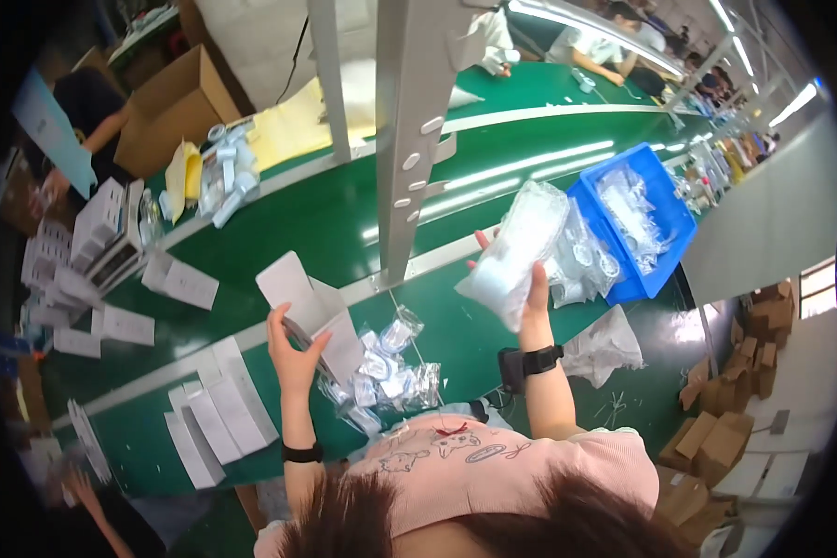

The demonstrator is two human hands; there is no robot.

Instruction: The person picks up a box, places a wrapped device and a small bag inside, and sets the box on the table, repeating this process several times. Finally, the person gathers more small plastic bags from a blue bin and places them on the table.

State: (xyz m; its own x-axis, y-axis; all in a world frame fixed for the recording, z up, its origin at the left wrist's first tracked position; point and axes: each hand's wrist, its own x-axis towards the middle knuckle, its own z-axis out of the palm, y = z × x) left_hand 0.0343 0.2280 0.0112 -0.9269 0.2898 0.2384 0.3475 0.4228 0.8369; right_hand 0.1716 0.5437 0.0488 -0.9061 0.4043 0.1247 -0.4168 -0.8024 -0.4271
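My left hand (293, 361) grips an open white cardboard box (342, 342) by its sides, its flap standing up. In my right hand (536, 302), raised over the bench, is a clear plastic-wrapped package (528, 232) with something white inside; the exact item cannot be made out. Beside the box lies a pile of small foil and clear sachets (381, 377) with pale blue and white parts. Behind the right hand, more clear-bagged parts (586, 260) lean against a blue bin (646, 279), which holds further bagged pieces.
Flat white boxes (219, 409) lie at the left on the green bench (474, 358). A metal post (407, 158) rises ahead of me. Finished-looking white boxes (126, 324) stand far left. A crumpled plastic bag (606, 346) sits right of my wrist. Other people work across and at left.
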